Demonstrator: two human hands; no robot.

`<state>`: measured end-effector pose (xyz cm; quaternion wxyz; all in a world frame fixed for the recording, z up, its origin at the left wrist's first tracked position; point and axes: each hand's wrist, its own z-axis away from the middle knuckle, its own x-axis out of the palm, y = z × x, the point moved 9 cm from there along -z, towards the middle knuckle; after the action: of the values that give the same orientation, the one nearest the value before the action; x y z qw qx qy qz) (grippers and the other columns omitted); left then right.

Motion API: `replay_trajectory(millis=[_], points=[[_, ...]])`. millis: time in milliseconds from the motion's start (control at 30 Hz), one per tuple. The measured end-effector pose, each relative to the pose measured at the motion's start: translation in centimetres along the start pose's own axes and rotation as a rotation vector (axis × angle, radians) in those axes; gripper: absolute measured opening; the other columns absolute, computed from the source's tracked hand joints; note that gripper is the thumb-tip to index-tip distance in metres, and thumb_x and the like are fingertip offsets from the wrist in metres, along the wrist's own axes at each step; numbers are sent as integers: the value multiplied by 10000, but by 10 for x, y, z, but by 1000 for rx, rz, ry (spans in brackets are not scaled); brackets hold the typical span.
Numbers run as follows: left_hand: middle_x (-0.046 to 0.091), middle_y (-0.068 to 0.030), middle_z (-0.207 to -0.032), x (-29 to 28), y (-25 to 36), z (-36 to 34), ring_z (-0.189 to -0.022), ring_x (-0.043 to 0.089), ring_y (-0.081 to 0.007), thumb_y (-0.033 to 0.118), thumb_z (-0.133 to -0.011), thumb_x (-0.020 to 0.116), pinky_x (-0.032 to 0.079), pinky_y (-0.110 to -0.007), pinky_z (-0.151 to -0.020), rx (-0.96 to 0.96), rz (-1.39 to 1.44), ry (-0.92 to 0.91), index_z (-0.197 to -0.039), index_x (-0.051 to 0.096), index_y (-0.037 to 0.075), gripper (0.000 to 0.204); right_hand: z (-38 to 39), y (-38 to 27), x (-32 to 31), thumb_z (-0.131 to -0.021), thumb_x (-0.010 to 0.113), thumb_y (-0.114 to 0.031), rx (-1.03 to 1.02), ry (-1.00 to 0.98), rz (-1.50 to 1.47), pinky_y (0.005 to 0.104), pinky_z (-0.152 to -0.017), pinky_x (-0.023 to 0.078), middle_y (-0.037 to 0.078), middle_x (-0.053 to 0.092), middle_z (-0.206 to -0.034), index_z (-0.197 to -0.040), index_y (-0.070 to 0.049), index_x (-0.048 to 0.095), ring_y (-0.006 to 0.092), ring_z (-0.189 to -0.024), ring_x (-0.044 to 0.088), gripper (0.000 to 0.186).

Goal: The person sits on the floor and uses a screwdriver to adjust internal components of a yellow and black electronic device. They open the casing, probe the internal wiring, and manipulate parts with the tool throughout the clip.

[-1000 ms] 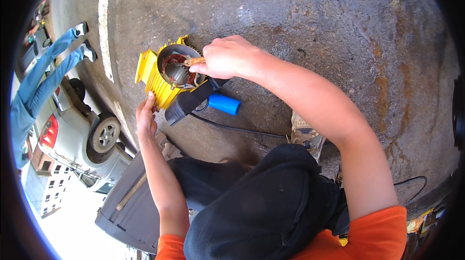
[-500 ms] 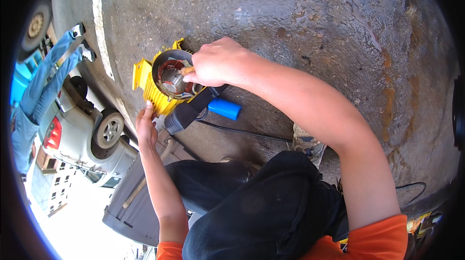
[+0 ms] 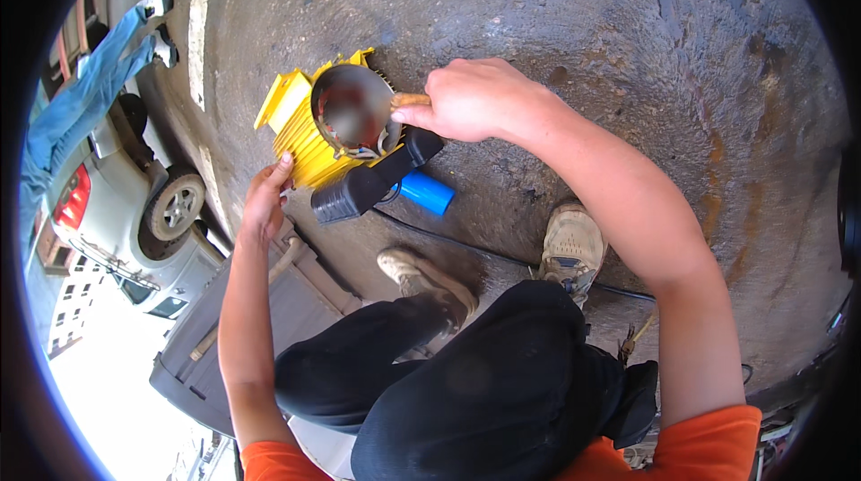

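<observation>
Resting on the rough grey ground (image 3: 538, 15), ahead of the person's feet and left of centre: a bright yellow, motor-like housing (image 3: 300, 142), round mouth turned up toward the viewer. Body ribbed with close parallel fins; a squared yellow foot juts out at upper left, more yellow edging shows along the top. Mouth ringed by a dark grey, smooth-looking wall; inside, reddish-brown round the sides, a grey blur in the middle, detail lost. Pale strands lie near the lower and right rim. A black, angular cover piece (image 3: 345, 195) sits against the lower right side; just beyond it, a blue cylinder (image 3: 425, 192) and a black cable (image 3: 457, 246) running toward the right shoe (image 3: 574, 239). Left hand (image 3: 266, 194) at the housing's lower left corner, thumb flat on the fins, fingers curled beneath; cannot tell how firmly they grip. Right hand (image 3: 475, 101) closed, thumb and fingers pinching a tan handle (image 3: 409, 99) whose end overlaps the mouth's right rim; contact there cannot be made out
</observation>
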<state>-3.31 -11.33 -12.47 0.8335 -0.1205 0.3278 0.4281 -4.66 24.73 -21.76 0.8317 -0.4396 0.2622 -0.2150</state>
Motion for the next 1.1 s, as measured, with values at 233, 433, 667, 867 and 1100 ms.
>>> replay_trajectory(millis=[233, 433, 667, 867, 1100], points=[[565, -20, -931, 6, 30, 12, -867, 467, -112, 709, -834, 657, 340, -273, -766, 150, -167, -66, -1097, 624, 13, 745, 5, -18, 5, -965, 474, -644, 44, -1, 135, 477, -809, 554, 212, 720, -889, -931, -20, 735, 363, -885, 713, 677], [644, -229, -1165, -4, 57, 24, -1115, 608, -301, 603, -895, 655, 464, -391, -973, 427, -612, 149, -1244, 572, -106, 794, 16, -23, 0, -955, 464, -668, 87, 77, 197, 485, -776, 549, 217, 711, -851, -907, 1, 733, 381, -848, 707, 722], [619, -269, -1218, 8, 94, 47, -1156, 596, -385, 433, -898, 708, 467, -446, -1000, 903, -690, 390, -1267, 581, -52, 623, 30, -27, 6, -954, 472, -660, 223, 23, 201, 485, -791, 544, 227, 706, -847, -896, 21, 723, 374, -844, 708, 728], [620, -206, -1191, 41, 109, 92, -1143, 603, -355, 269, -907, 721, 485, -415, -971, 1131, -623, 263, -1194, 611, 9, 403, 35, -34, 5, -955, 480, -649, 273, 35, 170, 481, -806, 543, 232, 707, -855, -889, 30, 724, 371, -871, 710, 725], [582, -190, -1259, 72, 112, 136, -1197, 563, -359, 288, -858, 774, 441, -430, -1041, 1284, -601, 40, -1228, 600, 13, 493, 28, -43, 6, -951, 484, -650, 217, 109, 199, 479, -818, 546, 222, 720, -902, -953, 5, 742, 366, -924, 707, 705]])
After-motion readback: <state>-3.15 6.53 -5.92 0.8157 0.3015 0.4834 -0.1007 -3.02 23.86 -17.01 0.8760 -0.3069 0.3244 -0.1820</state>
